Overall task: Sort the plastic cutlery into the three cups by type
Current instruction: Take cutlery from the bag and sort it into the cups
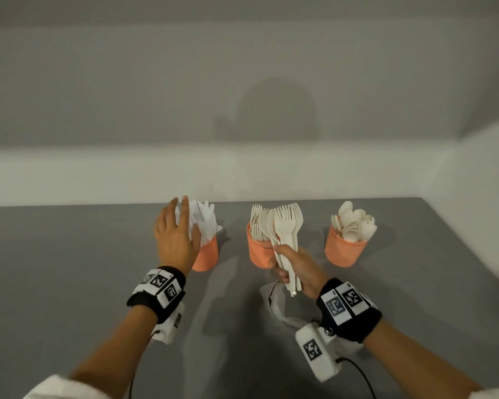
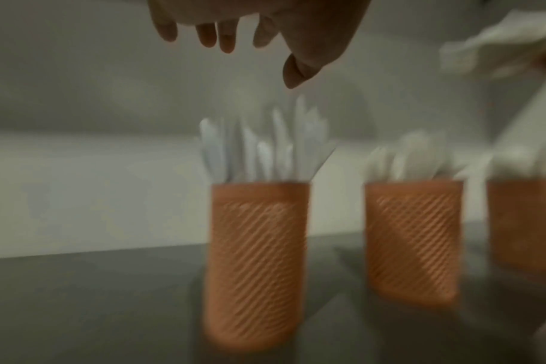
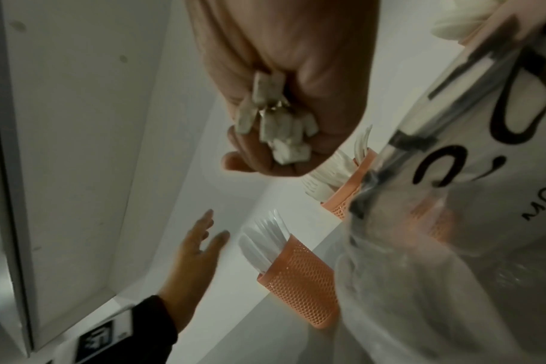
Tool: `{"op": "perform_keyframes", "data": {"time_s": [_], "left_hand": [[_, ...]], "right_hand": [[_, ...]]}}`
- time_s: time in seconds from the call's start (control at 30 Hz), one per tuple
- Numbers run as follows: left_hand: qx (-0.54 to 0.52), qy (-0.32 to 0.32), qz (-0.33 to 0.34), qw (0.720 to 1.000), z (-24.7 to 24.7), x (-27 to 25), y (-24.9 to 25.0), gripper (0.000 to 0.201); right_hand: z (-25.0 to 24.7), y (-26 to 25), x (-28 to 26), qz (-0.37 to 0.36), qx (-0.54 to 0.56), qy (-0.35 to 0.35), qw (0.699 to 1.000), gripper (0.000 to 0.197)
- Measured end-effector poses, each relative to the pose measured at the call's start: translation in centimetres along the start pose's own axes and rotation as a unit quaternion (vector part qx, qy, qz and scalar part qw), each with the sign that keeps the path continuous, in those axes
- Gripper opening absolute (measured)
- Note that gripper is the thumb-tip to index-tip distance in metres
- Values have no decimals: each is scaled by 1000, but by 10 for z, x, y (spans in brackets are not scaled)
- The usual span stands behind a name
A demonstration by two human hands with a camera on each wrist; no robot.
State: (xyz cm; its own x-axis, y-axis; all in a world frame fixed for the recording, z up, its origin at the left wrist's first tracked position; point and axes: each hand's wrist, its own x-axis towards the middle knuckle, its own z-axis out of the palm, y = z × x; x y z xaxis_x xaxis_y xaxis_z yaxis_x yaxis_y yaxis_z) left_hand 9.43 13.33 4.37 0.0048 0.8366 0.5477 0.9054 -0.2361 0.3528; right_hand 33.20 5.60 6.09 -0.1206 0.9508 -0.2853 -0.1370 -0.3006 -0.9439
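Observation:
Three orange mesh cups stand in a row on the grey table. The left cup (image 1: 205, 256) holds white knives (image 1: 205, 223), the middle cup (image 1: 258, 253) forks, the right cup (image 1: 344, 250) spoons (image 1: 355, 223). My left hand (image 1: 177, 231) hovers with straight fingers just left of and above the knives, holding nothing; in the left wrist view its fingers (image 2: 222, 34) hang over the knife cup (image 2: 256, 261). My right hand (image 1: 293, 267) grips a bundle of cream forks (image 1: 287, 234) by the handles in front of the middle cup; the handle ends (image 3: 278, 123) stick out of the fist.
A crumpled clear plastic bag (image 1: 280, 303) with black lettering lies on the table (image 1: 69, 269) under my right wrist; it fills the right of the right wrist view (image 3: 452, 221). A pale wall runs close behind the cups.

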Motion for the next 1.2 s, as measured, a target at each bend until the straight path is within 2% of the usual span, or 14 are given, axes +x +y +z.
{"op": "perform_keyframes", "data": {"time_s": [0.03,0.07,0.13,0.23,0.3,0.47,0.57,0.7,0.83,0.87,0.9,1.0,1.07,1.2], "left_hand": [[-98,8,-15,995,-4,-5,14,52],[-206,-5,-50,977,-9,-10,30,48],[-349,-82,-129,925,-16,-23,62,36],[-452,-222,-212,837,-18,-35,97,20],[-484,-265,-211,807,-17,-38,111,27],[-474,-276,-242,800,-13,-40,122,28],[-481,-253,-261,798,-12,-40,125,31],[-500,-176,-294,796,-11,-35,131,40],[-578,-74,-310,751,-19,-27,124,34],[-583,-77,-306,749,-21,-26,123,32],[-574,-97,-294,758,-24,-27,123,30],[-533,-203,-226,790,-31,-36,136,20],[-541,-243,-211,777,-33,-43,147,5],[-582,-259,-221,739,-34,-44,155,15]], "right_hand": [[2,0,0,2,7,-4,1000,28],[3,1,0,2,14,-11,1000,28],[8,2,-1,2,25,-30,999,25],[19,3,-6,9,23,-55,998,20],[24,5,-9,11,12,-64,998,17],[21,4,-18,25,10,-78,997,20],[18,2,-22,39,50,-94,994,23],[10,0,-23,30,90,-111,989,26],[-2,2,-22,2,80,-60,995,23],[-4,2,-22,-14,56,-32,998,22],[-5,3,-24,-31,22,-4,999,22],[-1,3,-26,-87,-68,39,993,18],[3,2,-27,-94,-104,46,989,22],[4,1,-29,-96,-130,28,987,23]]}}
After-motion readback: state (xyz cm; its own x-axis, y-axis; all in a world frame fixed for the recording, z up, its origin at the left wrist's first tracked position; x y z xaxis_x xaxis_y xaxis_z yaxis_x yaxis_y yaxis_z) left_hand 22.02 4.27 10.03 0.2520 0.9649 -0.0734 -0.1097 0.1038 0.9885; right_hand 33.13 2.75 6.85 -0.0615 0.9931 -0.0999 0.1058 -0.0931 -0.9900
